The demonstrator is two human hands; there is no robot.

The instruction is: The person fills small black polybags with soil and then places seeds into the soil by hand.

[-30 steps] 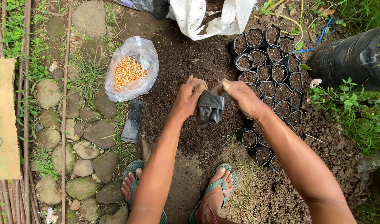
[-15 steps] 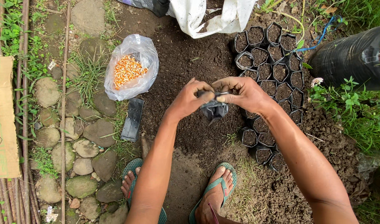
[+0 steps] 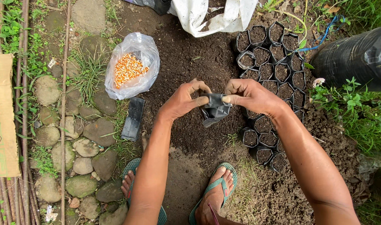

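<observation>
Both hands' fingers pinch small black bag (image 3: pixel 215 109) at top rim, long axis hanging downward toward soil

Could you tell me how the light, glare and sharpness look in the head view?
Head view: soft, even daylight, no hard shadows; mild glare on the clear bag and white sack; both hands and the small black bag sharp; slight wide-angle bending at the edges.

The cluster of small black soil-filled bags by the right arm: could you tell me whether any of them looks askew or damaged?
One small black plastic nursery bag on the cluster's left edge looks crumpled, its rim folded inward, unlike its open-mouthed neighbours. The rest of the soil-filled bags stand upright and packed together. Both hands hold an empty black plastic bag apart from them.
</observation>
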